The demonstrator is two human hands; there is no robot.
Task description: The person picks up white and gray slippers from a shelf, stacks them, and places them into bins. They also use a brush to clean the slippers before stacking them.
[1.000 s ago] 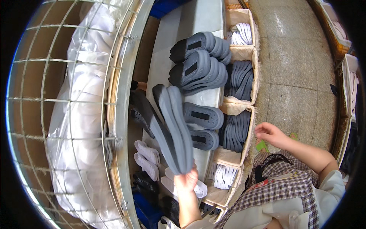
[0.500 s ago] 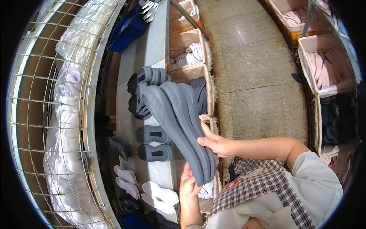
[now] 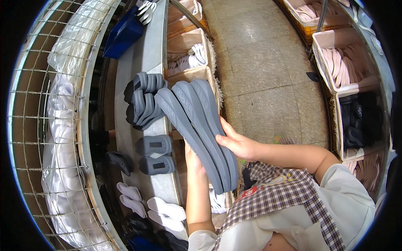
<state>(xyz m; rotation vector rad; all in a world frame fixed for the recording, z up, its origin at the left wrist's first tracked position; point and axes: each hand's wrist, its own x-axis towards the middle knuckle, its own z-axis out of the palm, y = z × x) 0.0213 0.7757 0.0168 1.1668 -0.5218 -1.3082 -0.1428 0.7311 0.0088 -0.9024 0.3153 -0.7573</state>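
Closest lies a fanned stack of at least three gray shoe soles (image 3: 204, 136), slanting from upper left to lower right. The right hand (image 3: 240, 145) pinches the stack's right edge, thumb pressed on the upper face, the other fingers wrapped around that edge and partly hidden. The left hand (image 3: 194, 160) touches the stack's left edge from below; its fingers run under the soles, so how tightly they curl cannot be told.

Beyond, left of the stack, a pair of gray insoles with black patches (image 3: 166, 144) lies on the surface (image 3: 140, 54); white insoles (image 3: 169, 208) lie to the stack's lower left, and bundles of gray soles with black ends (image 3: 147, 106) to its upper left. Farther above the stack stands a cloth-lined basket of white soles (image 3: 197, 55); well to its upper right, another basket holds pale pink soles (image 3: 340, 65).
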